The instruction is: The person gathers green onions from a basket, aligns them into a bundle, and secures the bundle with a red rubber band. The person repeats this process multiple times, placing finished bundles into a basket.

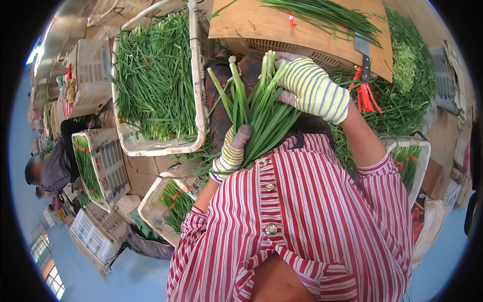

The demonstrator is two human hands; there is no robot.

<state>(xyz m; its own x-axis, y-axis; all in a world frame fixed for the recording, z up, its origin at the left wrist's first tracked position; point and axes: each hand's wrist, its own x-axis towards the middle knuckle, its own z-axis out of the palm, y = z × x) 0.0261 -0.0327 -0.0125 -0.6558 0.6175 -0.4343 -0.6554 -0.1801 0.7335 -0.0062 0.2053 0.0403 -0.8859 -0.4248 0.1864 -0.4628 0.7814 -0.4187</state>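
A loose bunch of green garlic chives is held over my lap, its pale stem ends pointing away from me. My left hand, in a striped knit glove, grips the bunch low on the left, thumb across the leaves. My right hand, gloved alike, closes around the pale stems at the upper right; some of its fingers are hidden behind them. Beyond my hands is a wooden board with a pile of chives on it. A knife lies at the board's right edge.
A white plastic crate full of loose chives stands at the left. Red ties hang by the knife handle. Trimmed greens heap up at the right. Crates with tied bunches stand lower left and right. Another person sits far left.
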